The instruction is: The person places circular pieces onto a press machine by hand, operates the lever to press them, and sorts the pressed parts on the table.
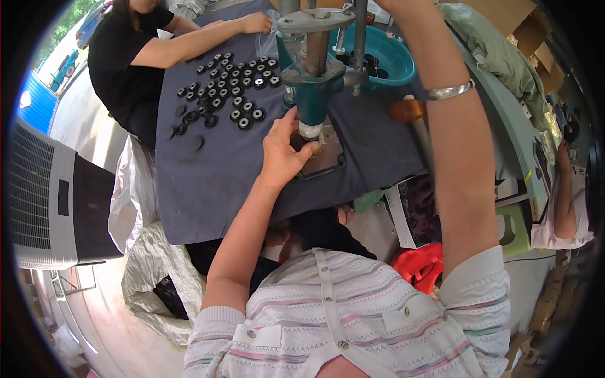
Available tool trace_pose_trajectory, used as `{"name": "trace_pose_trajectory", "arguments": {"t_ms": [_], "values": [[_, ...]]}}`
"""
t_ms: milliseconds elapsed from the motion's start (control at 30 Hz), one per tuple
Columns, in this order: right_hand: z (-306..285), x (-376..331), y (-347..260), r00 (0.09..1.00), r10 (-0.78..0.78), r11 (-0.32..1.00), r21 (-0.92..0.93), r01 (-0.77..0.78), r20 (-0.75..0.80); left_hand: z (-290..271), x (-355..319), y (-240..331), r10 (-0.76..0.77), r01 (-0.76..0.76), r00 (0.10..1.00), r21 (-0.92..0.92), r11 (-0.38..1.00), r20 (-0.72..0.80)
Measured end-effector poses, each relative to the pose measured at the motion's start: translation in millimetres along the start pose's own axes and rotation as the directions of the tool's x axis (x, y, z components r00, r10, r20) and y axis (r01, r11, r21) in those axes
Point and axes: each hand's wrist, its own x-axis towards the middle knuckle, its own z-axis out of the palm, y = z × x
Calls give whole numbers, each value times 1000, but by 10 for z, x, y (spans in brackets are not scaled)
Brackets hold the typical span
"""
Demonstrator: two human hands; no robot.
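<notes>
In the middle stands a green bench press (pixel 313 101) with a metal ram pointing down. Beneath its pale tip, my left hand (pixel 285 151) is closed around a black round part (pixel 299 141), with the thumb on the near side and fingers on the far side. The part is partly covered by my fingers. My right arm reaches up past the press. Only the base of my right hand (pixel 394 5) shows at the top edge, and its fingers are out of the picture. Several black wheels with metal centres (pixel 234 85) lie left of the press.
A teal basin (pixel 394 60) with dark parts stands behind the press. An orange-headed mallet (pixel 408 111) lies to the right. Across the grey cloth (pixel 208 208), a co-worker's hand (pixel 257 23) touches a clear plastic bag. A large air cooler (pixel 44 189) stands at left.
</notes>
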Motion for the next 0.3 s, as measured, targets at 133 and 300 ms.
{"name": "trace_pose_trajectory", "arguments": {"t_ms": [133,300], "values": [[53,-77,246,885,-439,883,-252,395,-151,-30,-16,-21,-5,5,1000,18,1000,3],[160,-765,334,936,-284,732,677,72,208,-66,-28,-13,-17,17,1000,33,999,6]]}}
